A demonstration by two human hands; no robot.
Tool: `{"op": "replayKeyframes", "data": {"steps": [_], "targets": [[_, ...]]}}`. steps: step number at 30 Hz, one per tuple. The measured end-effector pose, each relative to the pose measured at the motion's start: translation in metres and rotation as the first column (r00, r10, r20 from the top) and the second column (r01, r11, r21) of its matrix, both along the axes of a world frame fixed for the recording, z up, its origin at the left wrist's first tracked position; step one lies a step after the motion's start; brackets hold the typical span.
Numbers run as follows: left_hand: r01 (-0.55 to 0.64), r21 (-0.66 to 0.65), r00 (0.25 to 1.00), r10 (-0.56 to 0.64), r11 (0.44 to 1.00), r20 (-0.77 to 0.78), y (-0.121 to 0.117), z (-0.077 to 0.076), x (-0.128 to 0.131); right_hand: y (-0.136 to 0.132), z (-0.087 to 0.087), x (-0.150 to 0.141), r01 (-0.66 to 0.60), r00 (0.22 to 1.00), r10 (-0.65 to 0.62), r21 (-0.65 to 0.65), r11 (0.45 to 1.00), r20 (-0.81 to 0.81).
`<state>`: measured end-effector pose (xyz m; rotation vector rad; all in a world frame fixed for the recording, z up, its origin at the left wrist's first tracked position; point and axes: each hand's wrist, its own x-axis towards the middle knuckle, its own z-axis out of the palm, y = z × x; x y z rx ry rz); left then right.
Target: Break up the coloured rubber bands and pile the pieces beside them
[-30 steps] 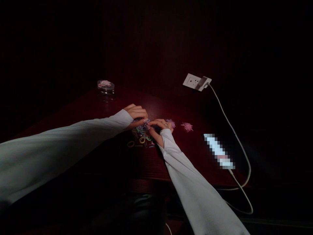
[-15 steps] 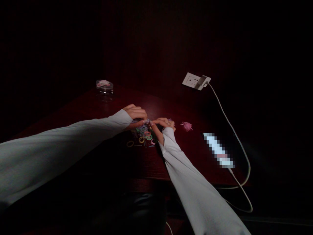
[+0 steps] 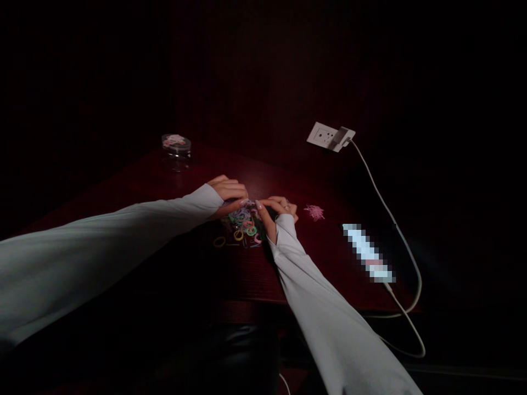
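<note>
Rightward, the right hand had edged slightly from the left hand. Both sets of fingers curled at the upper edge of the multicoloured elastic-band pile; whether either gripped a band could not be told. From that pile, pink elastic bands lay at three o'clock, a charging phone at four, a lidded clear container between ten and eleven.

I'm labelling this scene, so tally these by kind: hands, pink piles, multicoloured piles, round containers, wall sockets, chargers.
Hands, left and right: 2
Pink pile: 1
Multicoloured pile: 1
Round container: 1
Wall socket: 1
Charger: 1
Total: 7
</note>
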<state>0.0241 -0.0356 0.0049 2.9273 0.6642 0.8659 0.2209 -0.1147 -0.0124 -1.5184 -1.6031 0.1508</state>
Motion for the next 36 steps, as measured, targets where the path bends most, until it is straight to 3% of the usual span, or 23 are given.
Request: {"op": "replayKeyframes", "data": {"steps": [5,10,16,21,24,31,36], "targets": [[-0.003,0.0,1.0,0.003,1.0,0.012,-0.002,0.001,0.0,0.009,0.003,0.014,0.079,0.997,-0.078,0.028,0.996,-0.026],[0.015,-0.003,1.0,-0.015,1.0,-0.001,0.001,0.0,-0.002,0.031,0.008,0.069,0.356,0.934,-0.356,0.117,0.927,-0.029],[0.042,-0.024,0.999,-0.043,0.999,-0.029,0.005,-0.003,-0.006,0.045,-0.004,0.125,0.457,0.876,-0.473,0.152,0.876,0.092],[0.04,-0.027,0.999,-0.04,0.999,-0.014,0.004,-0.003,-0.006,0.046,-0.012,0.123,0.317,0.921,-0.322,0.057,0.947,0.219],[0.044,-0.014,0.999,-0.044,0.999,-0.011,0.002,-0.001,-0.005,0.045,-0.012,0.116,0.273,0.933,-0.267,0.01,0.962,0.243],[0.053,-0.007,0.998,-0.054,0.999,-0.041,0.001,0.001,-0.004,0.029,0.0,0.091,0.251,0.939,-0.269,0.106,0.962,0.216],[0.091,-0.021,0.994,-0.092,0.996,-0.064,0.002,0.001,-0.006,0.008,0.011,0.047,-0.067,0.949,0.042,0.068,0.995,0.312]]}}
